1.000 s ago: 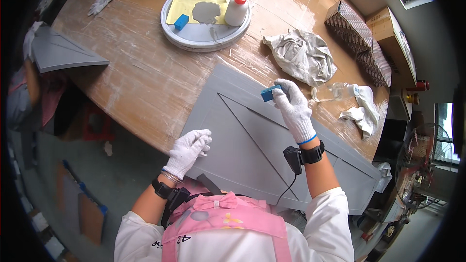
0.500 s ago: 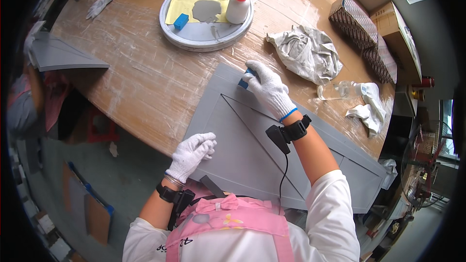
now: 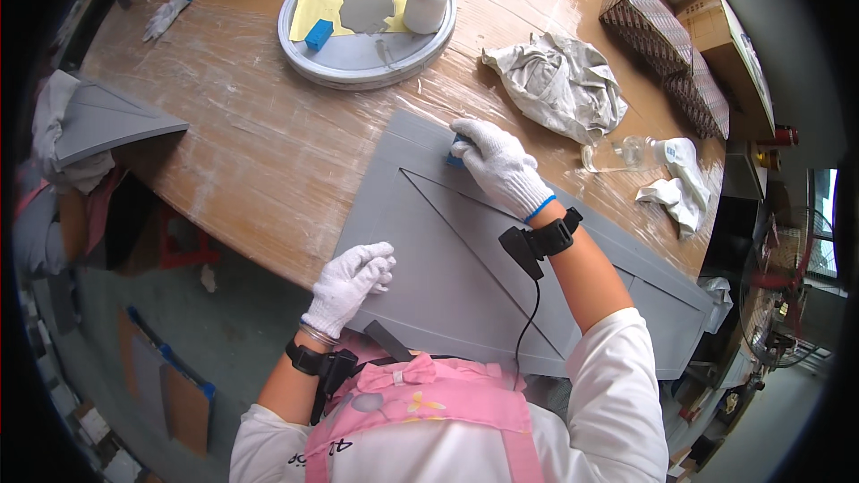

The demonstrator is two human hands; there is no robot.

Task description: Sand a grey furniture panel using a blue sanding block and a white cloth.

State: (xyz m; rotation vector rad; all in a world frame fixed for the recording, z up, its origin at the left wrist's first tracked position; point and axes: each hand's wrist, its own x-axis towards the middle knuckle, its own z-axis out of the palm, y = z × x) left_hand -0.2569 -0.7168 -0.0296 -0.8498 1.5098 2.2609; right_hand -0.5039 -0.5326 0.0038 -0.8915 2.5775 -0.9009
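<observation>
A large grey panel [image 3: 429,250] with narrow grooves lies in front of me on the wrapped tabletop. Near its far left corner, my right hand [image 3: 506,170], in a white knit glove, is closed around a small blue block [image 3: 455,156] resting against the panel's border. The glove covers most of that block. My left hand [image 3: 351,284], gloved too, is at the panel's left edge with its fingers curled. What those fingers hold, if anything, is hidden.
Beyond the panel, a round grey lid [image 3: 344,76] carries yellow sandpaper [image 3: 313,4], another blue block [image 3: 318,35] and a red-tipped bottle [image 3: 427,4]. Rags [image 3: 559,85], a clear bottle [image 3: 626,154] and boxes [image 3: 649,22] lie right. A co-worker handles another panel [image 3: 116,121] at left.
My right hand and the blue block have shifted slightly toward me and rightward along the panel. My left hand stays put. At left, the co-worker's white cloth or glove has come further over their panel.
</observation>
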